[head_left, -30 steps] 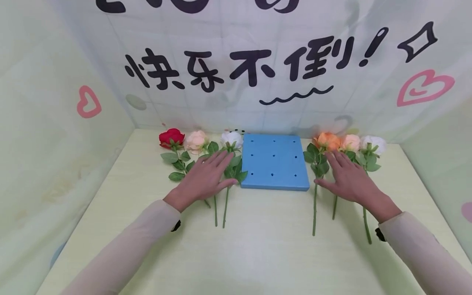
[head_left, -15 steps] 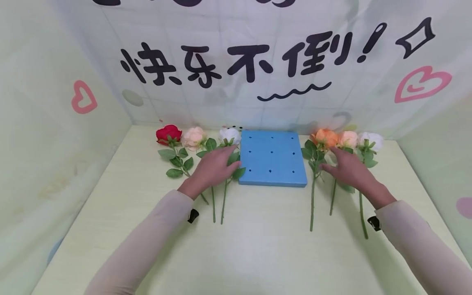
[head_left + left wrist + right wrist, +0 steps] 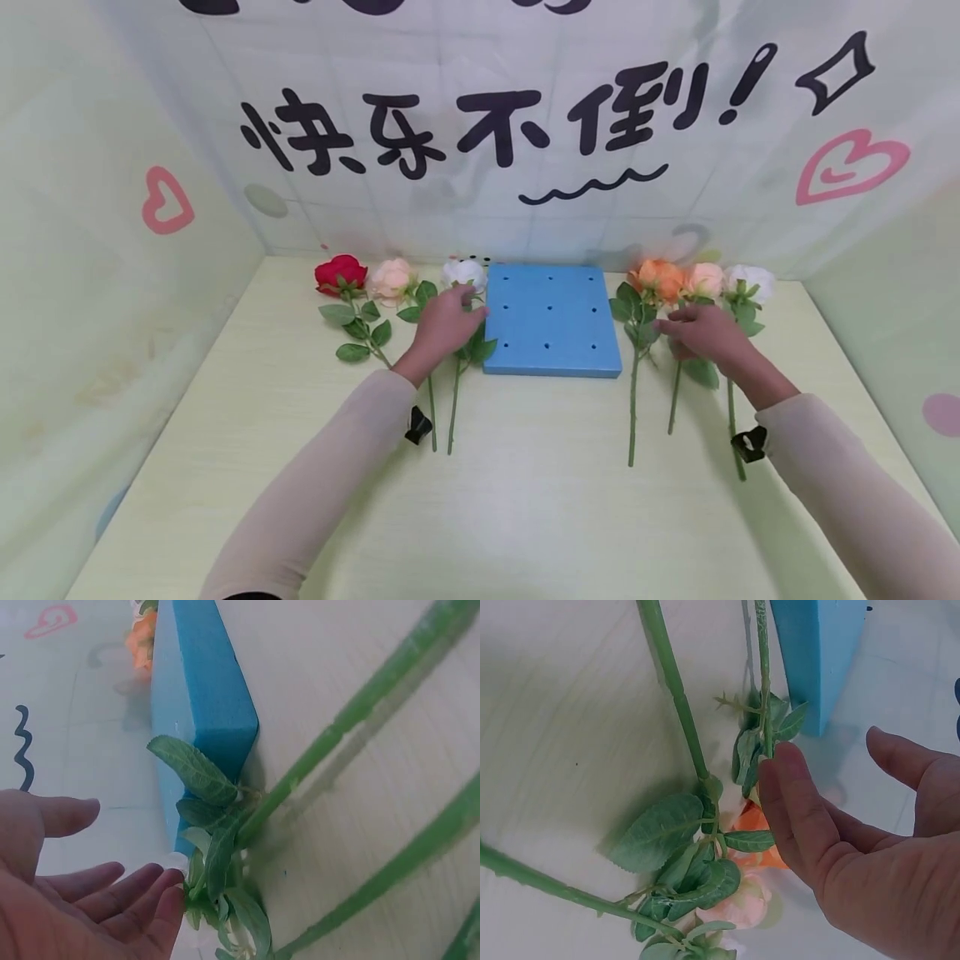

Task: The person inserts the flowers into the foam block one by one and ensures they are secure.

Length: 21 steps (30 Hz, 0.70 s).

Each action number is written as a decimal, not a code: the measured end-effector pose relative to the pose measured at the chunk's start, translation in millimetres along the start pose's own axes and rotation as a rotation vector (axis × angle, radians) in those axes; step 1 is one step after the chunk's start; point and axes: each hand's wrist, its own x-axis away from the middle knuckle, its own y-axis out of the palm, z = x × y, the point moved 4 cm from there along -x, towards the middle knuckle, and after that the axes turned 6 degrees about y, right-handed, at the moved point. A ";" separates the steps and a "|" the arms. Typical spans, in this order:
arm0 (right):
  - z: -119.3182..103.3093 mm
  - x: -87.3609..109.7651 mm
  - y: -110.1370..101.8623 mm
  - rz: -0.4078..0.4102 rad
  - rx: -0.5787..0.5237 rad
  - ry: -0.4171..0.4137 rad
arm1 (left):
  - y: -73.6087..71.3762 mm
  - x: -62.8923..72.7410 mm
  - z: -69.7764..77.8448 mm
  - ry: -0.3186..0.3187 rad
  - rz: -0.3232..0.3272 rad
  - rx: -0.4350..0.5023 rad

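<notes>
My left hand [image 3: 444,323] is over the leaves of a white rose [image 3: 467,272] left of a blue board [image 3: 527,327] with several small holes. In the left wrist view its fingertips come right up to the green leaves [image 3: 221,855], and the thumb stands apart from the fingers. My right hand [image 3: 708,335] hovers beside the orange rose [image 3: 658,278], on the board's other side. The right wrist view shows its fingers [image 3: 799,802] gently bent by that rose's stem [image 3: 763,667], with a gap to the thumb. Neither hand grips a stem.
Left of the white rose lie a pink rose [image 3: 392,280] and a red rose [image 3: 341,274]. A second pink rose [image 3: 704,280] and another white rose [image 3: 752,282] lie at right. A printed cloth [image 3: 420,217] backs the pale table [image 3: 525,500].
My left hand has moved right, closer to the white rose and the board, and its spread fingers have bent. My right hand's fingers have also drawn in near the orange rose. The flowers stay put.
</notes>
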 end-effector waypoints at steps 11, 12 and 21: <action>4.6 -2.3 14.6 -0.118 -0.130 0.090 | 7.0 -5.5 1.5 -0.094 0.027 -0.029; 5.6 -3.1 16.0 -0.124 -0.134 0.095 | 8.0 -5.9 1.3 -0.103 0.030 -0.030; 9.2 -8.0 23.1 -0.123 -0.144 0.108 | 13.6 -9.9 -1.0 -0.134 0.021 -0.036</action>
